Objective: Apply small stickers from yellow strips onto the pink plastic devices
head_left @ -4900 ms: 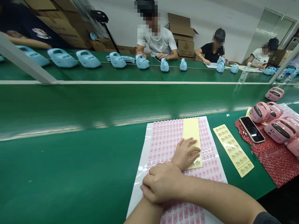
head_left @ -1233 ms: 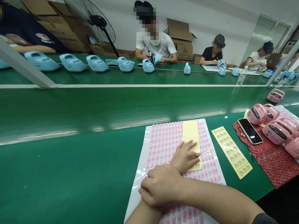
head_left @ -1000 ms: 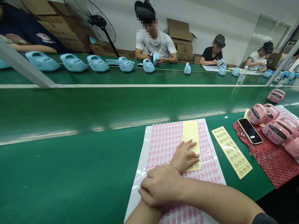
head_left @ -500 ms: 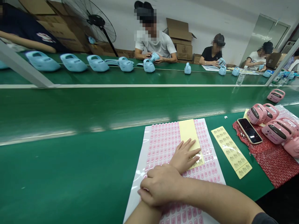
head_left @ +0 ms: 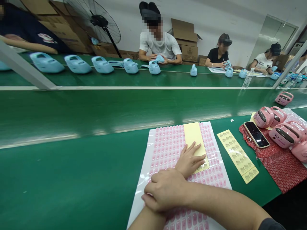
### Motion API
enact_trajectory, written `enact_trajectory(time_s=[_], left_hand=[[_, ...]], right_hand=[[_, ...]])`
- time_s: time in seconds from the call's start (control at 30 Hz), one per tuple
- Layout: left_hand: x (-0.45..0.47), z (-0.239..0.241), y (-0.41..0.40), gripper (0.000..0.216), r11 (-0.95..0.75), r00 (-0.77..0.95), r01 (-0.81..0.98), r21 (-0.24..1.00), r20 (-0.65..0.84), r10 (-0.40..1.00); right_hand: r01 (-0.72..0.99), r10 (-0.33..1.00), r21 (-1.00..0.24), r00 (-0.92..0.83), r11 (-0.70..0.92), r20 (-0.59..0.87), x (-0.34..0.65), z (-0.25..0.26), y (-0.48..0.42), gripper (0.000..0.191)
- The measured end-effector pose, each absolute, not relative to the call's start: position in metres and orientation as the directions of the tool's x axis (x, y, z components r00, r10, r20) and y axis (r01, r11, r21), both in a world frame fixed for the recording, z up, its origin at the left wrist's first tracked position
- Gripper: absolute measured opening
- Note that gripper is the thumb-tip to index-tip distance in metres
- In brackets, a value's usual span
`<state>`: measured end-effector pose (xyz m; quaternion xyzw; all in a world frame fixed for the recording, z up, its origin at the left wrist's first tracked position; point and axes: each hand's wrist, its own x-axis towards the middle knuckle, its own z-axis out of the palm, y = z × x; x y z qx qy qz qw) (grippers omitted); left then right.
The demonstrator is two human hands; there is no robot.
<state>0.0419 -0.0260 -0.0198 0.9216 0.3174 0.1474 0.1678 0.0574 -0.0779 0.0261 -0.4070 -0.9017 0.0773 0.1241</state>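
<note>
My left hand (head_left: 191, 158) lies flat with its fingers spread on a pale yellow sticker strip (head_left: 193, 132). Beneath the strip is a white sheet with rows of small pink oval stickers (head_left: 168, 145). Around my left wrist, my right hand (head_left: 165, 188) is wrapped closed, its forearm crossing over the sheet from the right. A second yellow sticker strip (head_left: 237, 156) with printed marks lies beside the sheet on the green table (head_left: 72, 179).
At right, a phone (head_left: 256, 134) and several pink handled devices (head_left: 285, 134) rest on red bubble wrap (head_left: 283, 166). Several light blue devices (head_left: 78, 65) line the far belt, with a water bottle (head_left: 248, 78). Co-workers sit behind it. A slanted metal post (head_left: 26, 67) stands at left.
Both my hands stay in nearly the same place. The blue devices on the far belt have shifted slightly right. The co-worker opposite has moved the head a little.
</note>
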Motion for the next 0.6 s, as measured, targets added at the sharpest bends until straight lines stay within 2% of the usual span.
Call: enact_trajectory(time_s=[0.43, 0.6], left_hand=[[0.0403, -0.0271, -0.0253, 0.026, -0.736, 0.737, 0.532, 0.418, 0.199, 0.646], [0.0400, -0.0279, -0.0226, 0.034, -0.770, 0.766, 0.535, 0.348, 0.186, 0.616]], right_hand=[[0.707, 0.749, -0.250, -0.642, 0.661, 0.164, 0.0577, 0.0261, -0.0777, 0.028], [0.710, 0.753, -0.252, -0.635, 0.657, 0.174, 0.0542, 0.0298, -0.0770, 0.027]])
